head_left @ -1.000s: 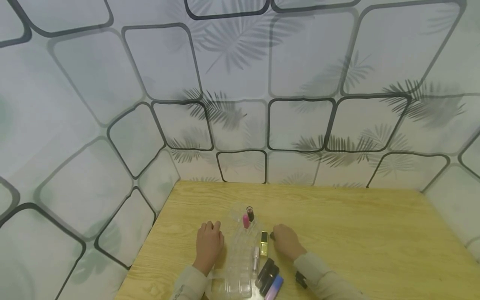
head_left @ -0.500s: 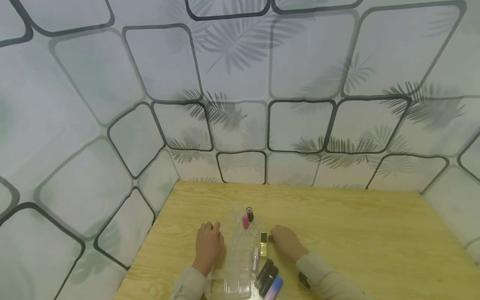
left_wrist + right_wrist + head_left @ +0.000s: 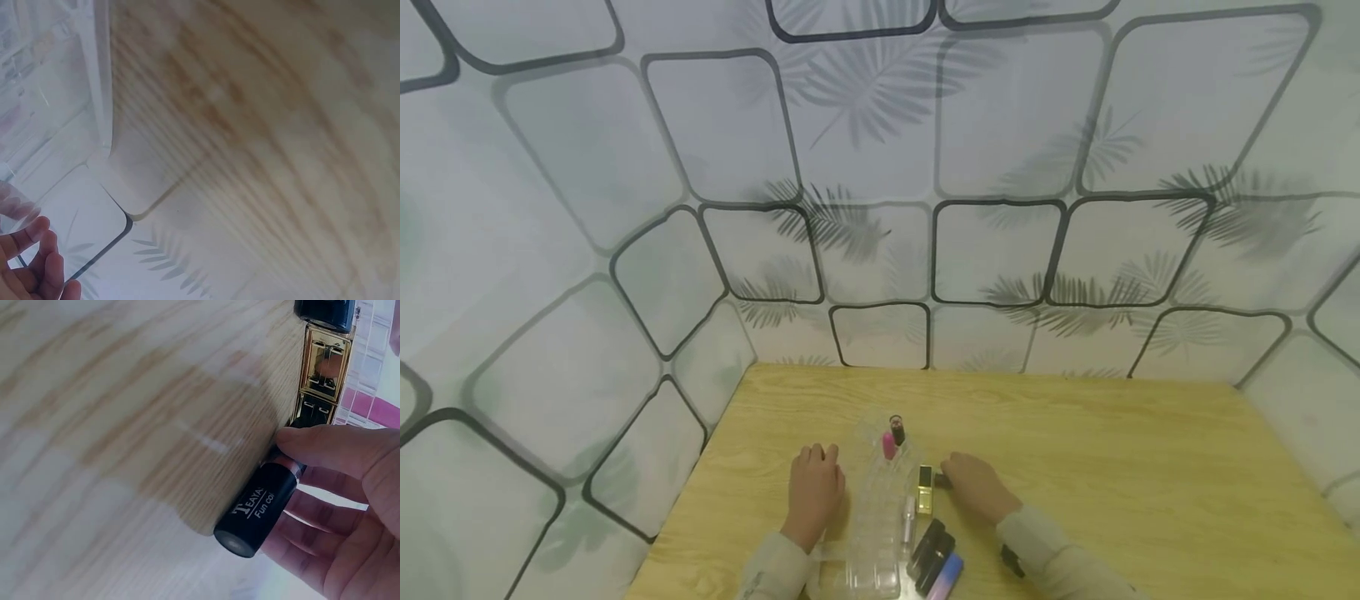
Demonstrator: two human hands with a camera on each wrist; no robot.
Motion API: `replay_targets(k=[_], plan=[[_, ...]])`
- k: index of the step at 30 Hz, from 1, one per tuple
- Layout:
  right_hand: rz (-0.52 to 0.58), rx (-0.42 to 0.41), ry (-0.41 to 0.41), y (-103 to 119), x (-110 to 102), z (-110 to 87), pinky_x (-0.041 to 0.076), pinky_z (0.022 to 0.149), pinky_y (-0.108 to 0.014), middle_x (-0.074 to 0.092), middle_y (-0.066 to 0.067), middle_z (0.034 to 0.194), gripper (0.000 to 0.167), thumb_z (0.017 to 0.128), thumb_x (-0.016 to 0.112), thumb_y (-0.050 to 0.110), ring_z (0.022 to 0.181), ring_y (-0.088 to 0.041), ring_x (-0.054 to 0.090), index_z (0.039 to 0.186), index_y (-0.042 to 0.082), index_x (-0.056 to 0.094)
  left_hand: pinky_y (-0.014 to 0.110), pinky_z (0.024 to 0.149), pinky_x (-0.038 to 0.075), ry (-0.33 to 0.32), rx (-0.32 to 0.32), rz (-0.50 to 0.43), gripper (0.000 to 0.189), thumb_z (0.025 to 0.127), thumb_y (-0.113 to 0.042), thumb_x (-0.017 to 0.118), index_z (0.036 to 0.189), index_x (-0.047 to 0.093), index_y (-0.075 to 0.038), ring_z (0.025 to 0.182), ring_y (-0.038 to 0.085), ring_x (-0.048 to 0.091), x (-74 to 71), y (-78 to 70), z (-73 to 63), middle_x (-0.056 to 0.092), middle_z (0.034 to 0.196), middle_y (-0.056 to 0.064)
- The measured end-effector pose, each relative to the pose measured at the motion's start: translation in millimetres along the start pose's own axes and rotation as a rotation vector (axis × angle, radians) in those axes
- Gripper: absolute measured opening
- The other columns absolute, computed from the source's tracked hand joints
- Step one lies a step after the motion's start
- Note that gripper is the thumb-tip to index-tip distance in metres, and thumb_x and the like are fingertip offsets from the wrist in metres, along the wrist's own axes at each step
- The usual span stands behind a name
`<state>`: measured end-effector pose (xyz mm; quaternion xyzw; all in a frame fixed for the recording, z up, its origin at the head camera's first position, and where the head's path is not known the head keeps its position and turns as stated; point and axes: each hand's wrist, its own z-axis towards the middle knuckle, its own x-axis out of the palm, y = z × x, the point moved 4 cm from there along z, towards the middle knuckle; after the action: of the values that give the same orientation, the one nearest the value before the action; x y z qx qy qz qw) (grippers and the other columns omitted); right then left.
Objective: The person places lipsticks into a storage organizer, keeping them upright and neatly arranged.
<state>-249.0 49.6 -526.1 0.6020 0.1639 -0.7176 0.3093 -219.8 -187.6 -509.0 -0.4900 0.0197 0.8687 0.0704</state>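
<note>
A black lipstick tube (image 3: 259, 503) with pale lettering lies low over the wood, pinched between the thumb and fingers of my right hand (image 3: 977, 487). Just left of it in the head view stands a gold-and-black lipstick (image 3: 925, 490), close to my fingertips; its shiny gold part shows in the right wrist view. My left hand (image 3: 815, 493) holds nothing, its fingers loosely bent, at the left side of a clear plastic organizer (image 3: 872, 542). Its fingers (image 3: 50, 262) appear at the lower left of the left wrist view. A pink lipstick (image 3: 889, 446) and a dark one (image 3: 897, 430) stand at the organizer's far end.
Along the organizer's right side lie a clear slim tube (image 3: 909, 521), dark tubes (image 3: 932, 554) and a blue-to-pink tube (image 3: 946, 577). Another black item (image 3: 1011, 560) is partly under the right sleeve. A patterned wall (image 3: 880, 250) borders the wooden table (image 3: 1112, 467).
My right hand has shifted slightly toward me, and a bit more of the black lipstick tube shows at its fingertips. The left hand stays where it was.
</note>
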Motion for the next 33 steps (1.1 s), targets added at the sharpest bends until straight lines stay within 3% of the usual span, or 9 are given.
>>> replay_targets(k=[11, 24, 28, 33], plan=[[0.019, 0.023, 0.019, -0.1, -0.4, -0.3, 0.051, 0.066, -0.029, 0.059, -0.007, 0.077, 0.007, 0.078, 0.061, -0.002, 0.069, -0.019, 0.057, 0.082, 0.003, 0.060, 0.035, 0.064, 0.043, 0.072, 0.005, 0.055, 0.020, 0.075, -0.012, 0.069, 0.089, 0.056, -0.005, 0.068, 0.020, 0.047, 0.3, 0.5, -1.4, 0.052, 0.074, 0.007], [0.014, 0.032, 0.022, -0.9, -0.7, -0.6, 0.051, 0.067, -0.029, 0.060, -0.008, 0.077, 0.007, 0.078, 0.060, -0.003, 0.070, -0.020, 0.058, 0.083, 0.002, 0.061, 0.032, 0.062, 0.040, 0.049, -0.029, 0.022, 0.022, 0.075, -0.010, 0.068, 0.094, 0.058, -0.006, 0.066, 0.017, 0.043, 4.7, 0.2, -4.8, 0.052, 0.073, 0.006], [0.013, 0.038, 0.020, -1.3, 0.6, 0.1, 0.051, 0.066, -0.030, 0.060, -0.008, 0.077, 0.007, 0.077, 0.060, -0.003, 0.069, -0.020, 0.057, 0.082, 0.002, 0.061, 0.034, 0.061, 0.040, 0.015, -0.038, -0.001, 0.022, 0.074, -0.009, 0.069, 0.092, 0.057, -0.005, 0.066, 0.019, 0.044, 1.6, -0.5, -5.7, 0.052, 0.072, 0.007], [0.031, 0.053, 0.026, -2.4, 2.6, 0.6, 0.051, 0.068, -0.030, 0.060, -0.008, 0.078, 0.008, 0.078, 0.060, -0.003, 0.070, -0.020, 0.058, 0.084, 0.002, 0.062, 0.033, 0.059, 0.037, -0.080, -0.015, -0.023, 0.020, 0.073, -0.007, 0.065, 0.089, 0.054, -0.005, 0.064, 0.019, 0.042, -3.5, -1.8, -6.9, 0.049, 0.070, 0.007]])
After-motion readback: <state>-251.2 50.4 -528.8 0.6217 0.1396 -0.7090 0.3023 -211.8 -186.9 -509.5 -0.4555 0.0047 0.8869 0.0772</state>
